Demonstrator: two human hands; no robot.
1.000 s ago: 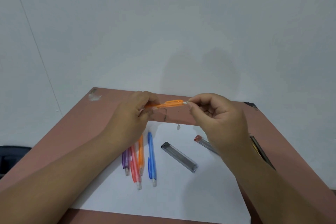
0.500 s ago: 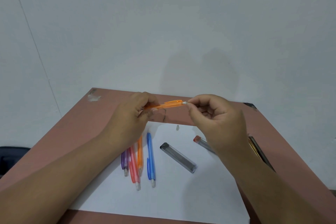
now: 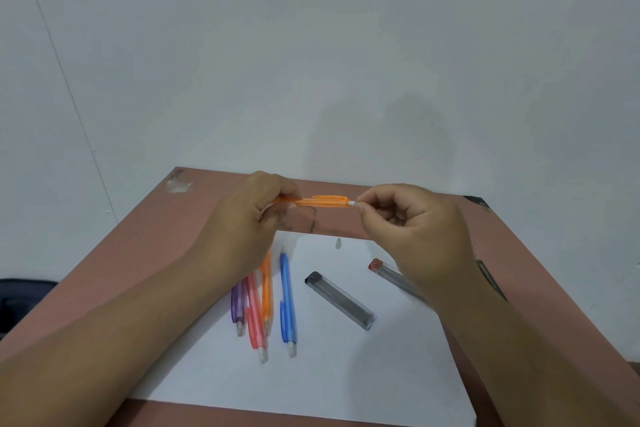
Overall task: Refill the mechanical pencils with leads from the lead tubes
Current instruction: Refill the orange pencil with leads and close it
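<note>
Left hand (image 3: pixel 252 215): your fingers curl round the tip end of the orange pencil (image 3: pixel 320 202), held level above the far side of the bench (image 3: pixel 138 253); if this grip slackens while the other end is worked, the barrel could twist or slide away to the left.
Spare pencils: purple (image 3: pixel 237 305), pink (image 3: pixel 255 315), a second orange one (image 3: pixel 266 288) and blue (image 3: pixel 287 302) lie side by side on the white sheet (image 3: pixel 311 385), just under your left wrist; a lowered forearm could roll them towards the near edge.
Loose cap (image 3: pixel 338 243): a small grey piece sits alone at the far edge of the sheet; I judge it easy to brush off and lose; whose cap it is I cannot tell.
Black-capped lead tube (image 3: pixel 341 300): lies diagonally mid-sheet, apart from both hands; whether it is open I cannot tell; knocked, it might spill.
Right hand (image 3: pixel 412 229): your thumb and forefinger pinch the white end piece (image 3: pixel 352 203) of the held pencil; pull too sharply and it may spring from your fingers; any lead there is too fine to see, and bending would snap it.
Red-capped lead tube (image 3: pixel 391 274): partly hidden beneath your right wrist; dropping that wrist could knock it right, off the sheet.
</note>
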